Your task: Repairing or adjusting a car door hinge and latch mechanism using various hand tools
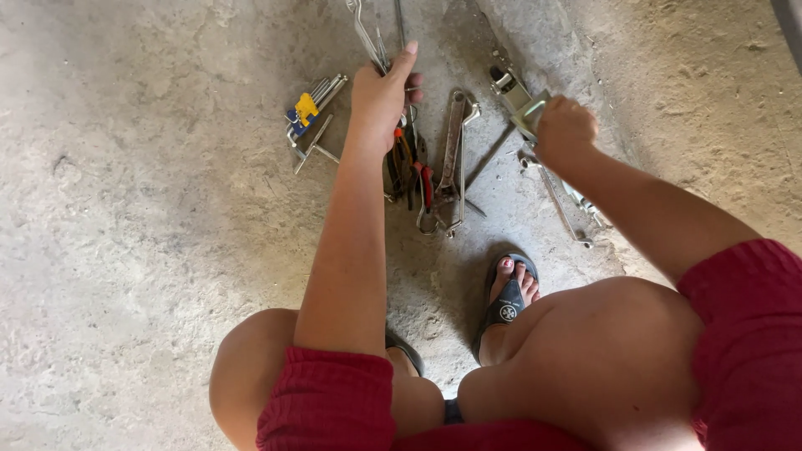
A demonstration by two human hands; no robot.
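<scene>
I squat on the concrete floor [125, 209] with the tools spread in front of my feet. My left hand [380, 100] is closed around the shank of a slim open-ended spanner [361, 29], thumb pointing up along it; the spanner's head points away from me toward the far edge of the floor in view. My right hand [565, 127] is clenched in a fist over a bright metal ratchet-like tool [520, 98]; only its head and part of its body show past my knuckles, so I cannot tell its exact type.

Directly below my left hand lies a cluster of pliers with red and orange grips [415, 171], and just beside them a pair of long ring spanners [454, 159]. A hex key set in a yellow and blue holder [307, 113] lies to the left, apart from the cluster. More thin steel pieces [576, 209] lie under my right forearm.

To lift the spanner cleanly, I judge the following points matter:

1. Draw it straight up, since its shank sits close to the pliers and could drag them.
2. Keep the grip near mid-shank for balance.
3. Hold the right-hand tool steady and clear of the loose steel pieces below it.
4. Keep both tools away from my sandalled foot [507, 296].
</scene>
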